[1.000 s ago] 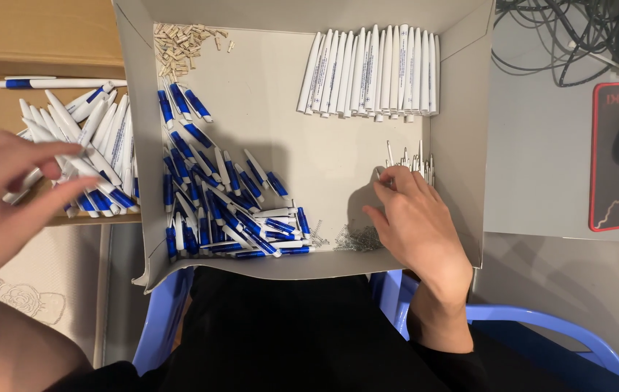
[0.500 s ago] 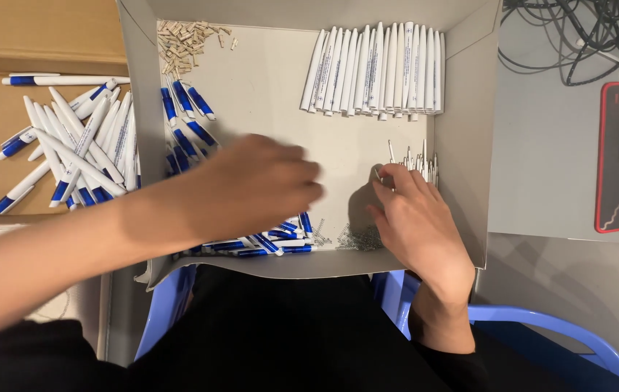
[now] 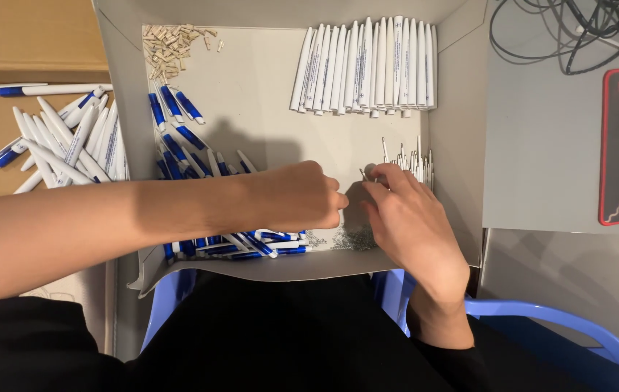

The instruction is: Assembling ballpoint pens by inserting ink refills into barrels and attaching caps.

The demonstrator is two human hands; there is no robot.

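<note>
While both hands meet near the middle of the shallow grey cardboard box point(image 3: 117, 109), the left hand point(image 3: 302, 196) is curled with its fingertips bunched together, and the right hand point(image 3: 407, 218) is pinching something tiny between thumb and forefinger. It's too small to tell what, maybe one of the thin white pen refills point(image 3: 411, 160) standing in a cluster just past the right hand. Right under where the fingertips meet is a little heap of small metal springs point(image 3: 346, 238). Beneath and behind the left hand there's a messy pile of blue-and-white pen halves point(image 3: 186, 141). Further out from the right hand, a tidy row of white plastic pen barrels point(image 3: 367, 69) lies side by side. Beyond the left forearm, outside the box, assembled white pens with blue clips point(image 3: 70, 145) sit in a loose pile.
</note>
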